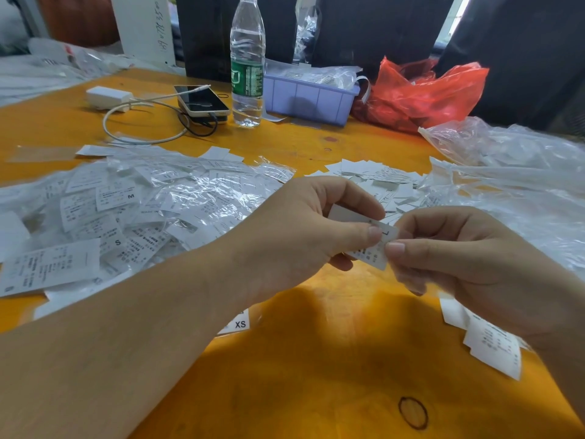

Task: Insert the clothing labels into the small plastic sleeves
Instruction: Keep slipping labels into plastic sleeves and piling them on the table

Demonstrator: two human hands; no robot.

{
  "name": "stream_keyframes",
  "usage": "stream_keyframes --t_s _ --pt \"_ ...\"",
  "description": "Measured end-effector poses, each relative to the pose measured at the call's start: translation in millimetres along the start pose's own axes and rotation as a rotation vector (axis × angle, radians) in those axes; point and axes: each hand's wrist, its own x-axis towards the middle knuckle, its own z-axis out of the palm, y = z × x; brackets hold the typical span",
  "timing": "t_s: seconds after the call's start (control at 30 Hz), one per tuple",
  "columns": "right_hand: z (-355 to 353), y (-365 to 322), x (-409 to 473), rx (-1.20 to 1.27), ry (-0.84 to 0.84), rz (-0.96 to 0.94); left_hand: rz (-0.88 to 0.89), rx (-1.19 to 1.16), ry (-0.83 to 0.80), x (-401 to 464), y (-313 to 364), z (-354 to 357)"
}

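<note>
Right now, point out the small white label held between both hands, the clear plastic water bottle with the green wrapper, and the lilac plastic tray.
small white label [376, 248]: head view, printed face between the thumbs.
clear plastic water bottle [247, 80]: head view, green wrapper.
lilac plastic tray [308, 98]: head view, front wall.

Table [316, 375] orange-yellow wood with a dark ring knot; labels [50, 267] white with small black print and bold black size letters; sleeves [202, 198] clear, glossy; bottle [247, 61] clear with green wrap, white cap; tray [308, 98] pale lilac; bag [421, 93] bright red, see-through; phone [202, 101] white edged, black screen; charger [109, 97] and cable [139, 141] white; backdrop black panels
</note>
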Motion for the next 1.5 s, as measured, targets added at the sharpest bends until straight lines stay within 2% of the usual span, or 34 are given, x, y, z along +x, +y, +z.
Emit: stream_keyframes --t_s 0.17,0.3,0.6,0.9,1.1,1.5 --pt "-1 -1 0 -0.026 0.071 -0.015 -0.042 -0.012 0.006 0 2 -2" --pt "-2 -3 -1 -0.011 0.113 0.002 -0.039 0.120 0.044 3 5 -11" --pt "3 -4 0 0.002 0.074 0.040 0.006 0.178 -0.004 3 -1 -7" --pt "4 -6 0 -0.072 0.105 0.006 -0.016 0.186 -0.022 4 0 -8" --pt "6 -7 -2 -0.055 0.173 0.011 -0.040 0.146 0.032 4 -1 -9" --pt "7 -5 -1 -0.097 0.198 -0.008 -0.118 0.074 -0.043 5 -4 -6"
